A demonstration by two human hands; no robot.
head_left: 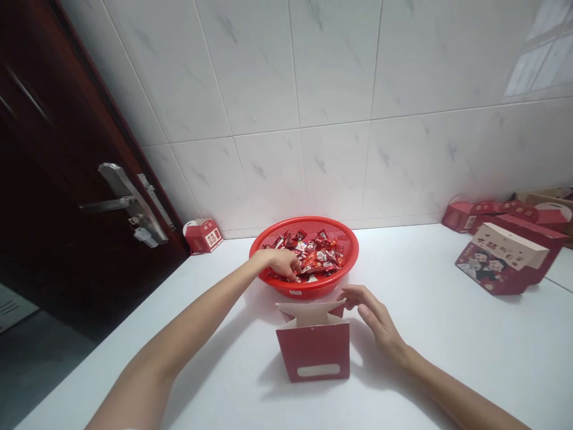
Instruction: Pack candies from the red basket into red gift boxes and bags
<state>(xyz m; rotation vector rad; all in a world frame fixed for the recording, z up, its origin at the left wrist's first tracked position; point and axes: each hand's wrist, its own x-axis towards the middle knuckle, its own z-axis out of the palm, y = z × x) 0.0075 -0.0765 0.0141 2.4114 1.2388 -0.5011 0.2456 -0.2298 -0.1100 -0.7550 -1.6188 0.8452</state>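
My left hand (283,264) reaches into the red plastic colander (350,258), its fingers bent down and drawn together among red wrapped candies (320,258). What its fingertips pinch, if anything, is hidden. In front of the colander a dark red paper gift box (313,352) stands upright on the table, its top open and its pale inside showing. A pale oblong panel marks its near face. Beside the box's back right corner is my right hand (370,310), thumb and fingers apart, fingertips at or very near the corner and not gripping it.
A small red gift box (203,235) stands at the back left, near a dark door (58,179) with a metal handle. To the right are an unclosed printed box (505,257), several red boxes (487,212) and part of a cardboard carton (544,197). A tiled wall (335,173) borders the white table (412,286).
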